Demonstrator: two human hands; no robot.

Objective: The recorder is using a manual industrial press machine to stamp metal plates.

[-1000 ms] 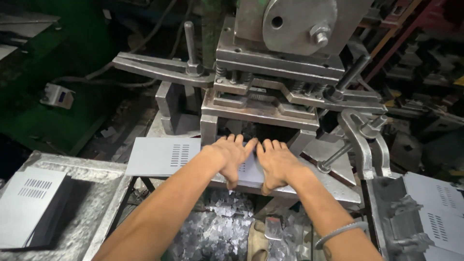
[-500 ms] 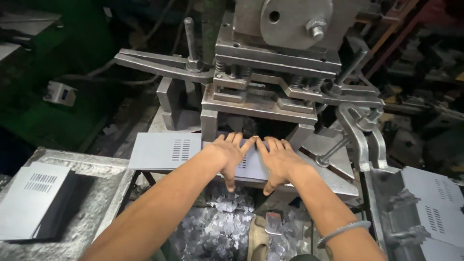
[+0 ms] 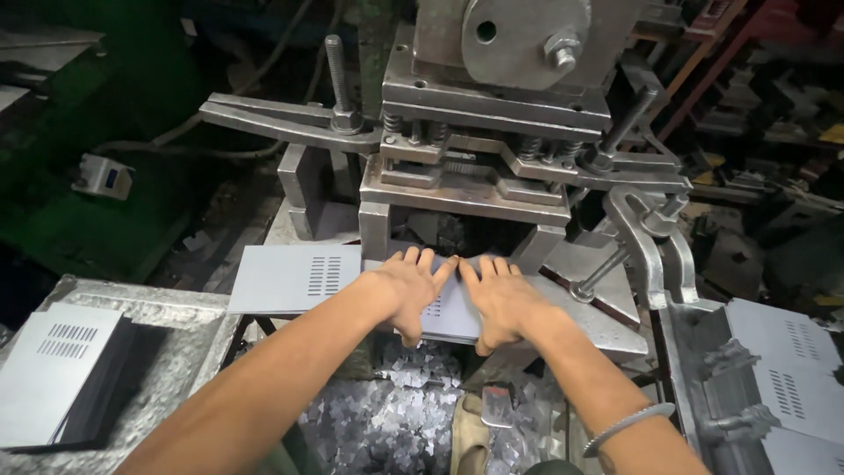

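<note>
Grey flat metal sheet with little slots lies on the bed of the big steel press machine. Left hand and right hand press flat on it, fingers straight and close together. Shiny metal scraps lie below.

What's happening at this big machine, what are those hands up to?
A person has both hands flat on a grey sheet-metal panel with slotted vents, at the mouth of a heavy metal press. The left hand and right hand lie side by side on its right part, fingertips at the opening. Similar panels are stacked at the left and right. Small metal offcuts lie below.
</note>
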